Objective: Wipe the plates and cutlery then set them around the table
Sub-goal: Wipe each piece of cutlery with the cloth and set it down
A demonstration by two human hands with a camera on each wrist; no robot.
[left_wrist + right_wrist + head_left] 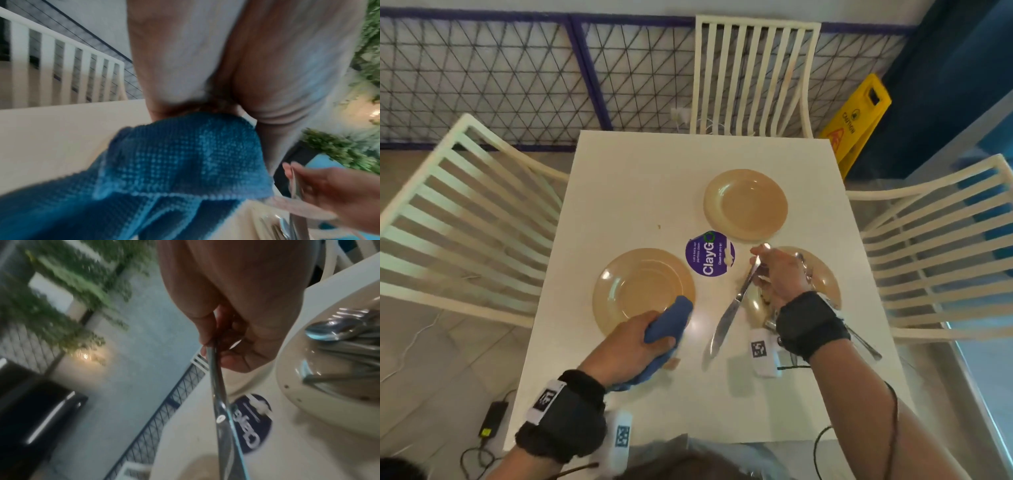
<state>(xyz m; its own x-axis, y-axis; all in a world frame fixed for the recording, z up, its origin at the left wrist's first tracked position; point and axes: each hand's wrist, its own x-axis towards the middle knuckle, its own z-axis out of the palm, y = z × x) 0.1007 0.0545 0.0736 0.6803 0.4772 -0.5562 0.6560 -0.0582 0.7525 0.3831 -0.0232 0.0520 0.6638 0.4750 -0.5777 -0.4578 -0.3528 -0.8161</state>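
Three tan plates sit on the white table point(640, 185): one at the near left point(635, 289), one at the far middle point(745, 205), and one at the right point(825, 277) under my right hand, holding several spoons and forks point(345, 337). My left hand point(640, 342) grips a bunched blue cloth point(671, 322) point(185, 154) at the near edge of the left plate. My right hand point(774, 274) pinches the handle of a table knife point(732, 308) point(221, 410), blade pointing down and toward me, lifted above the table.
White slatted chairs stand at the left point(458, 219), far side point(753, 75) and right point(941, 246). A purple round sticker point(709, 253) lies at the table's centre. A yellow caution sign point(859, 120) stands at the far right. A power adapter point(493, 418) lies on the floor.
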